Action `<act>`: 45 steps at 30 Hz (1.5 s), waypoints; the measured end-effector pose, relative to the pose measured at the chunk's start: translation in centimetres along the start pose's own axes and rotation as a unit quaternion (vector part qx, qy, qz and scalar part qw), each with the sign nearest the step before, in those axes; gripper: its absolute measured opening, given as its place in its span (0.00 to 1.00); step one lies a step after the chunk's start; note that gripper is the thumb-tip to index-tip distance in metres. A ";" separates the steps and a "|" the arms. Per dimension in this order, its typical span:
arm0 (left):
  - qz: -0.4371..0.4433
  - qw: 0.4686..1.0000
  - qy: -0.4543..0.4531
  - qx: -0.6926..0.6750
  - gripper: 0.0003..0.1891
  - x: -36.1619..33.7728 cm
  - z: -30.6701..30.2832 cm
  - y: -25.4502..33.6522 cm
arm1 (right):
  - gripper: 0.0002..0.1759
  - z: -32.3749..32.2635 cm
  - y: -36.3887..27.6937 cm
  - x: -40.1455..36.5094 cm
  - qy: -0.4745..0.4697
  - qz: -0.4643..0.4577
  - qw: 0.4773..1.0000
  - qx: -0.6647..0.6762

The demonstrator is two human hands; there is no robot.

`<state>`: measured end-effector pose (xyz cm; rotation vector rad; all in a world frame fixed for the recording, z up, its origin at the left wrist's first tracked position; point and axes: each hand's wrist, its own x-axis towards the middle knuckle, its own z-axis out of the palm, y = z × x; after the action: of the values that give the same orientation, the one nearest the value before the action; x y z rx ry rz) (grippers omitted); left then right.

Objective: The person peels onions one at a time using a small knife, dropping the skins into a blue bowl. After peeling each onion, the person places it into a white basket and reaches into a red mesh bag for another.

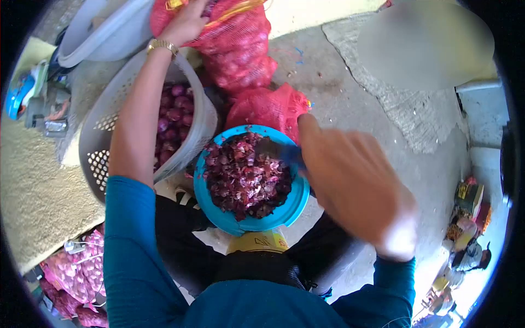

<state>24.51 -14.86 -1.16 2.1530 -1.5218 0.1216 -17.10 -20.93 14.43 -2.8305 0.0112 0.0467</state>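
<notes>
My left hand (188,24) reaches to the top of a red mesh sack (240,54) full of onions. Its fingers close on a dark purple onion (208,7), partly cut off by the frame's edge. Blurred by motion, my right hand (350,180) grips a small knife (269,147) with a blue handle. The blade is over a blue basin (298,205) heaped with onion skins and trimmings (246,177). Left of the basin stands a pale perforated basket (205,117) holding red onions (176,112), with my left forearm across it.
A yellow bucket (257,241) is beneath the basin, between my legs. A slack red mesh sack (268,109) lies behind the basin. A grey tub (109,38) stands at the upper left. More sacks of onions or garlic (74,270) sit at the lower left.
</notes>
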 end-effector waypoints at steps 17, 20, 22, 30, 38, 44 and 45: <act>-0.244 0.596 0.141 -0.752 0.22 -22.6 -3.8 19.2 | 0.21 7.7 1.2 5.1 0.076 0.121 0.981 0.133; -0.246 0.569 0.127 -0.774 0.19 -22.0 -2.7 19.3 | 0.20 8.5 1.5 5.3 0.131 0.103 0.960 0.224; -0.247 0.525 0.084 -0.810 0.18 -20.9 -2.0 19.2 | 0.19 8.4 1.2 5.7 0.134 0.088 0.937 0.309; -0.278 0.581 0.038 -0.764 0.31 -20.7 -1.3 19.4 | 0.25 8.3 -0.8 6.4 0.176 0.092 0.929 0.311; -0.266 0.681 0.061 -0.680 0.35 -20.8 0.3 20.6 | 0.34 10.3 -0.8 6.9 0.213 -0.001 0.954 0.211; -0.257 0.655 0.085 -0.705 0.37 -20.7 0.9 21.0 | 0.36 10.5 -1.1 6.7 0.259 -0.008 0.954 0.149; -0.257 0.660 0.086 -0.701 0.37 -20.7 0.8 21.0 | 0.37 10.5 -1.1 6.7 0.245 -0.002 0.959 0.140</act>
<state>-2.41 -2.72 -1.86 1.0537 -0.3805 -0.7737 -10.76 -16.69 4.54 -2.4860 0.1131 -0.6077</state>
